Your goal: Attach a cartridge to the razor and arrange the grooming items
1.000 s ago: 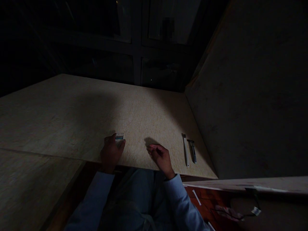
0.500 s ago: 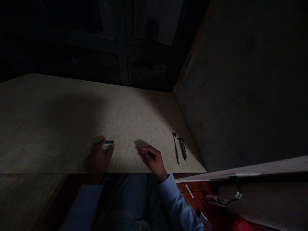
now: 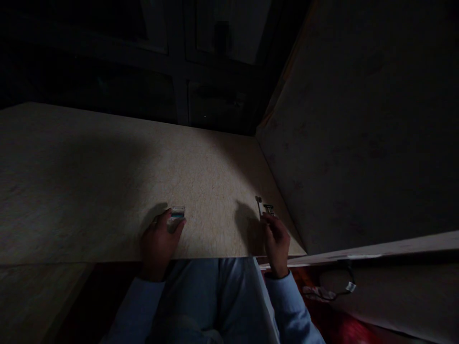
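Observation:
A small clear case with a teal band [image 3: 178,214] is between the thumb and fingers of my left hand [image 3: 160,241], close to the tabletop. My right hand [image 3: 277,241] is over the right end of the table, its fingers curled together. Under its fingertips lies a white toothbrush [image 3: 260,206] with a dark head, whose handle is mostly hidden. A dark razor [image 3: 268,207] lies just right of the brush, and my fingers cover its handle. Whether those fingertips grip anything is hard to see in the dim light.
The pale table [image 3: 208,177] meets a wall [image 3: 358,143] on its right side. Dark framed panels [image 3: 182,91] stand behind it. Below the front edge are my legs [image 3: 204,296], and a cable with a white tag [image 3: 351,286] hangs at the lower right.
My right hand has moved right, from the middle of the table to the toothbrush and razor. My left hand has shifted slightly right with the clear case.

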{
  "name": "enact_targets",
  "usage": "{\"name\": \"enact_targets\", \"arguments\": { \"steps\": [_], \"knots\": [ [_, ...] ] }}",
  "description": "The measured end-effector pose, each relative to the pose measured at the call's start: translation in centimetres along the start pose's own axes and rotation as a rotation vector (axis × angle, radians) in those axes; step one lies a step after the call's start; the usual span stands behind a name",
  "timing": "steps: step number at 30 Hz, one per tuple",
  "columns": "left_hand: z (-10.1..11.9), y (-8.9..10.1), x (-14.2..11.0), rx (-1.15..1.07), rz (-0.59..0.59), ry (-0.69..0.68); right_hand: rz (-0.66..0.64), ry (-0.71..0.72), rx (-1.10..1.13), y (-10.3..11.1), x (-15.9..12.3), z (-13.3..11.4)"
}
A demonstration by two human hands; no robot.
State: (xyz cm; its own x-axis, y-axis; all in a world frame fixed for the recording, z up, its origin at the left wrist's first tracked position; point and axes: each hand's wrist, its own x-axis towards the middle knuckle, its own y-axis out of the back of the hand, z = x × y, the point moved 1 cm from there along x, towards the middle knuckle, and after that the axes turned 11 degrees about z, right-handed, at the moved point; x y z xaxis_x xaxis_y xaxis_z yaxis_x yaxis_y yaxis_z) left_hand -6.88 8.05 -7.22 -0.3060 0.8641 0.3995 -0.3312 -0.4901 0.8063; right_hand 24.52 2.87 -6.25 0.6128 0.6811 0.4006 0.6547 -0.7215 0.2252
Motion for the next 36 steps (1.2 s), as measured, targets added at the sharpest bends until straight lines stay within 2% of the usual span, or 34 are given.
{"name": "enact_targets", "arguments": {
  "steps": [2, 4, 8, 11, 14, 17, 29, 32, 36],
  "knots": [
    [1.3, -0.3, -0.1, 0.001, -0.036, -0.048, 0.137, 0.035, -0.163, 1.5, 2.1, 1.7],
    [2.2, -0.6, -0.1, -0.001, -0.054, -0.084, 0.135, 0.034, -0.307, 2.5, 3.7, 3.1],
    [2.0, -1.3, 0.0, -0.045, -0.021, -0.114, -0.127, 0.021, -0.412, 2.5, 5.0, 4.2],
    [1.0, -1.9, -0.1, -0.119, 0.021, -0.109, -0.207, 0.034, -0.484, 1.7, 4.6, 3.4],
    [0.4, -2.3, -0.3, -0.168, 0.056, -0.103, -0.297, 0.008, -0.514, 0.3, 3.7, 1.8],
    [0.3, -2.4, -0.3, -0.19, 0.082, -0.1, -0.366, 0.067, -0.485, -1.6, 2.6, 0.0],
    [0.6, -2.2, -0.4, -0.248, 0.092, -0.067, -0.558, 0.141, -0.311, -11.2, -2.8, -5.7],
    [0.8, -2.0, -0.5, -0.247, 0.115, -0.082, -0.557, 0.132, -0.29, -12.2, -3.4, -6.4],
    [1.1, -1.7, -1.0, -0.24, 0.172, -0.135, -0.536, 0.149, -0.284, -11.9, -3.4, -6.3]
  ]
}}
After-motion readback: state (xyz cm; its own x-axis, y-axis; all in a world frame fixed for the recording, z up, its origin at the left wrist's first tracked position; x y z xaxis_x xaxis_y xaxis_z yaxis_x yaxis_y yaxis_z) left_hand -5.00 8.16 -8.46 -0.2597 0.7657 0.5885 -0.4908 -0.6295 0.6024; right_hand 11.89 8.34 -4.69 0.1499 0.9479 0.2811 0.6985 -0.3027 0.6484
